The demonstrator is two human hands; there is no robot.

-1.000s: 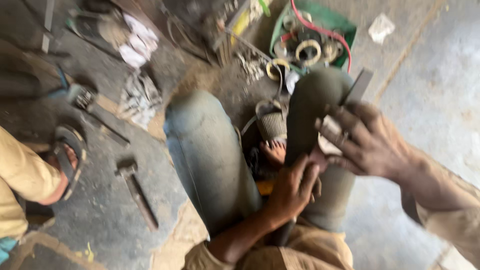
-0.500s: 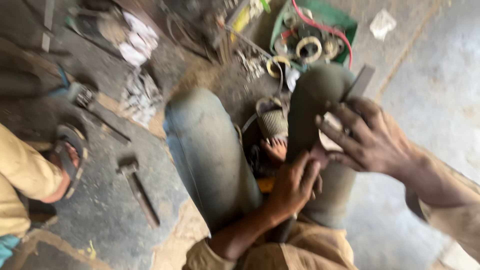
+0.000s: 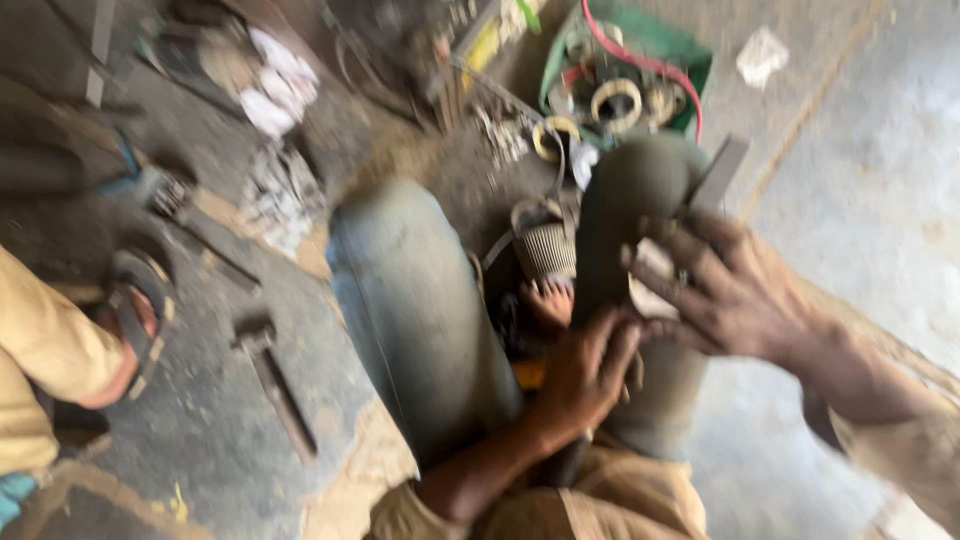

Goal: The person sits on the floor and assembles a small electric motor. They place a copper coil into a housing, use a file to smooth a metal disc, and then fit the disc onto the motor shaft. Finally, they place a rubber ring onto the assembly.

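Grimy concrete floor (image 3: 210, 440) filled the view when I looked down, littered with tools and scraps. A hammer (image 3: 272, 378) lay on it left of my knees, and a green tray (image 3: 690, 60) of rings and red hose sat at the top. Another person's sandalled foot (image 3: 125, 325) and tan trouser leg showed at the left edge.

My left hand (image 3: 585, 375) rested between my knees, fingers curled loosely against the inner side of the right knee (image 3: 640, 200); I could not tell whether it gripped anything. My right hand (image 3: 735, 295) was closed around a flat grey metal strip (image 3: 715, 175), which stuck up past the fingers and lay against the right knee. A ribbed cylindrical filter (image 3: 545, 245) stood on the floor between my legs, just above a bare foot (image 3: 550, 300). Everything was blurred.
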